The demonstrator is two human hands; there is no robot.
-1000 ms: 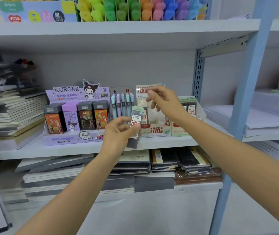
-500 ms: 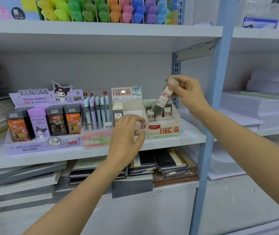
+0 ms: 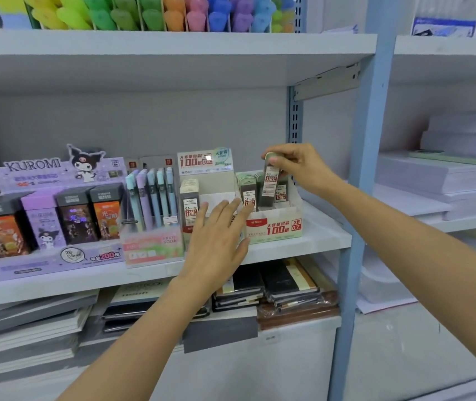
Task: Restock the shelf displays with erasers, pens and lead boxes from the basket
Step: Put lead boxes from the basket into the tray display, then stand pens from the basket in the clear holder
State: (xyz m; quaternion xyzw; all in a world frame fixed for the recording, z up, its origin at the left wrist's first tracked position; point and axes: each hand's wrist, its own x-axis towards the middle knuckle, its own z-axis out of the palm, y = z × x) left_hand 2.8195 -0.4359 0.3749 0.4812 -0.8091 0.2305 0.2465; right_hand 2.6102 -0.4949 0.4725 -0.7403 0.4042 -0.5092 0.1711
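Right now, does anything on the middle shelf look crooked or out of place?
Only one lead box: the right hand pinches its top and it leans, sticking up above the rows in the 0.7 display box. Nothing else stands out.

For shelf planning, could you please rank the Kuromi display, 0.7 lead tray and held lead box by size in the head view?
1. Kuromi display
2. 0.7 lead tray
3. held lead box, in the right hand
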